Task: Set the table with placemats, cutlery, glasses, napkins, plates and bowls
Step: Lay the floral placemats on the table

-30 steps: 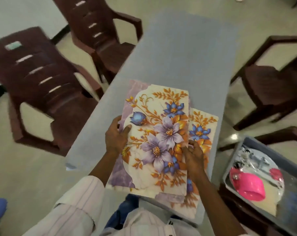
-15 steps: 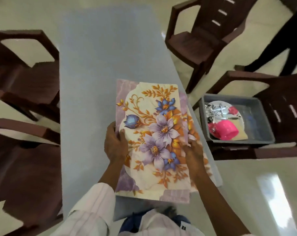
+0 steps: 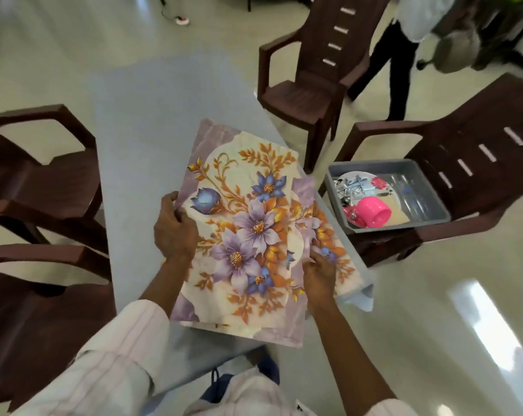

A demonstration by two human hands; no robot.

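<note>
Sorting placemats at the near right of the counter, fingers of the left hand curled round the top placemat at its left edge, fingers of the right hand bent at its right edge (pinching or pressing, hard to tell), next likely sliding it off the second placemat to a seat.

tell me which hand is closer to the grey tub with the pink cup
Right. The right hand is at the right edge of the placemats, the side facing the grey tub; the left hand grips their left edge, farther away.
</note>
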